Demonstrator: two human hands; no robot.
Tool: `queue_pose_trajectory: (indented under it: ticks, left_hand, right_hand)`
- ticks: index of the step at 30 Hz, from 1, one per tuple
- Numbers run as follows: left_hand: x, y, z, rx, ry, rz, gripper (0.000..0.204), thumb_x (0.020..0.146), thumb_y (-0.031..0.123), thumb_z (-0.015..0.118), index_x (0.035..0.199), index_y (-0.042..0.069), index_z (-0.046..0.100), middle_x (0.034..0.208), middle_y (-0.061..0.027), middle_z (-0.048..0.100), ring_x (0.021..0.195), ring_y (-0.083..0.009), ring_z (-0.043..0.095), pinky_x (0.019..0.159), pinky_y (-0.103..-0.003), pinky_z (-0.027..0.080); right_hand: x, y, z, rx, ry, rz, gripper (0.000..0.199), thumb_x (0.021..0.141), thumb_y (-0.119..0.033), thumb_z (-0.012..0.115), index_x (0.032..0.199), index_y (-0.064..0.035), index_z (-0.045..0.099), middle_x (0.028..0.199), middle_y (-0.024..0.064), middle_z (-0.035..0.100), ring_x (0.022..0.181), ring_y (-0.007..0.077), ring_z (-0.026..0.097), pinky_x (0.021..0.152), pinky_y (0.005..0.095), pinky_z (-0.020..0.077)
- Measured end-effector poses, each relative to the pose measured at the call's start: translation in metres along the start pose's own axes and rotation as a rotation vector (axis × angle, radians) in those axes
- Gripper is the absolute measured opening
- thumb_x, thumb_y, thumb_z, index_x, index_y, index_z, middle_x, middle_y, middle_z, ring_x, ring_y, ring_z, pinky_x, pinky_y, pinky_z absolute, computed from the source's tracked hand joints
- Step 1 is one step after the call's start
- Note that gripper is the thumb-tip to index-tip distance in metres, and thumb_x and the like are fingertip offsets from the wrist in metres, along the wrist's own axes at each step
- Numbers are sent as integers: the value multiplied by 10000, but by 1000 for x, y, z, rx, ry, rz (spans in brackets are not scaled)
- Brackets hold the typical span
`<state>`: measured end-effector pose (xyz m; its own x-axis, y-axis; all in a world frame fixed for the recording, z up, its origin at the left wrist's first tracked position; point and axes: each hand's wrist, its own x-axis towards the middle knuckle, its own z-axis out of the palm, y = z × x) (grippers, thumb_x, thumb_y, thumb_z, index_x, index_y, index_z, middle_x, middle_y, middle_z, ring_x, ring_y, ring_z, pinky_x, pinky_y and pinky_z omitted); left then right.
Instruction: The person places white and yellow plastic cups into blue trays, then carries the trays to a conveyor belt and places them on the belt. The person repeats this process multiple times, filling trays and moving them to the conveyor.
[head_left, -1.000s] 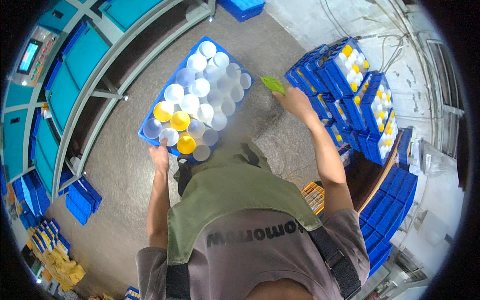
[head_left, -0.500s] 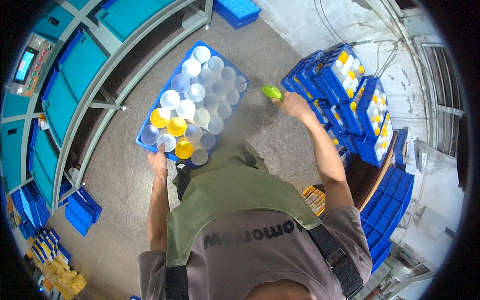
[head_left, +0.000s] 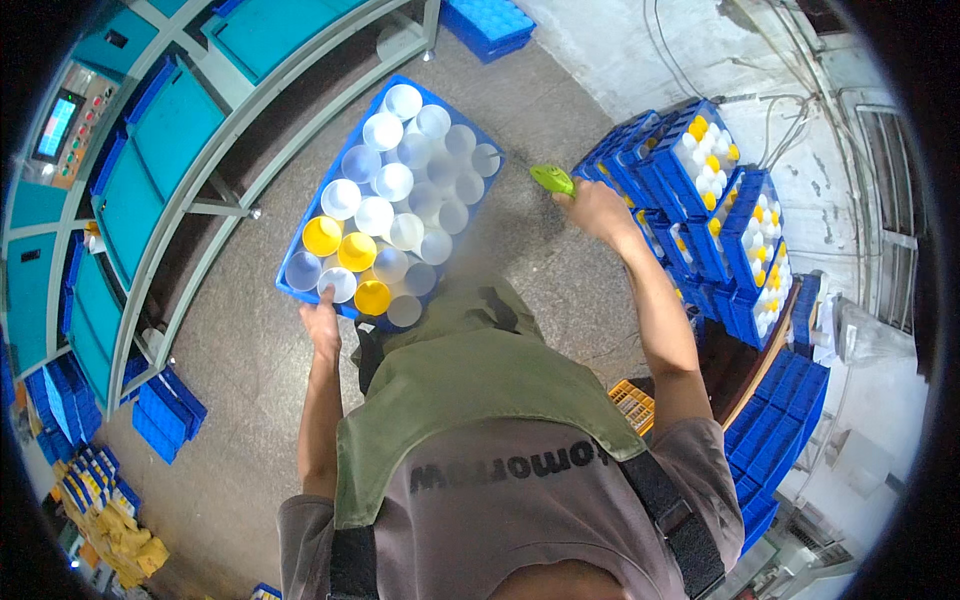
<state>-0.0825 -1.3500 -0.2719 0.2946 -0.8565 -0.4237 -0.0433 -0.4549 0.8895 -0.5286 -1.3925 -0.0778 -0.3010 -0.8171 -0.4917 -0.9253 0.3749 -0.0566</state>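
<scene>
Head view: blue tray (head_left: 288, 290) is out in front of the person, left of centre, set at a slant above the floor (head_left: 230, 400). Packed with open-topped cups, mostly translucent white cups (head_left: 374, 216), three yellow cups (head_left: 357, 252) toward the near left end. Left hand (head_left: 320, 325) has the near edge: thumb on top, pinching the rim, other fingers hidden underneath, can't tell how they sit. Right hand (head_left: 598, 215) is off to the tray's right, clear of it, fingers curled round a bright green tool (head_left: 552, 180), tip pointing at the tray. Just past that hand, stacked blue crates (head_left: 672, 188) of white and yellow pieces. Teal machine (head_left: 165, 150) on the left, orange-yellow basket (head_left: 632, 404) by the right forearm
</scene>
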Motion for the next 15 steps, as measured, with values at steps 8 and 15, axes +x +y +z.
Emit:
queue_pose_trajectory:
  ticks: [8, 15]
  left_hand:
    - [1, 7, 20, 75, 37, -20, 272, 886, 126, 633, 1078, -65, 649, 996, -96, 686, 862, -163, 606, 793, -331, 477]
    - [-5, 25, 50, 93, 155, -26, 238, 875, 120, 643, 1013, -72, 664, 906, -82, 693, 783, -148, 594, 729, -329, 477]
  right_hand:
    - [3, 10, 13, 2, -88, -150, 413, 925, -396, 553, 1005, -4, 658, 890, 234, 684, 868, 413, 667, 754, 492, 528]
    - [5, 9, 8, 32, -153, -278, 423, 938, -430, 529, 1058, -34, 614, 871, 238, 673, 848, 427, 647, 740, 534, 495]
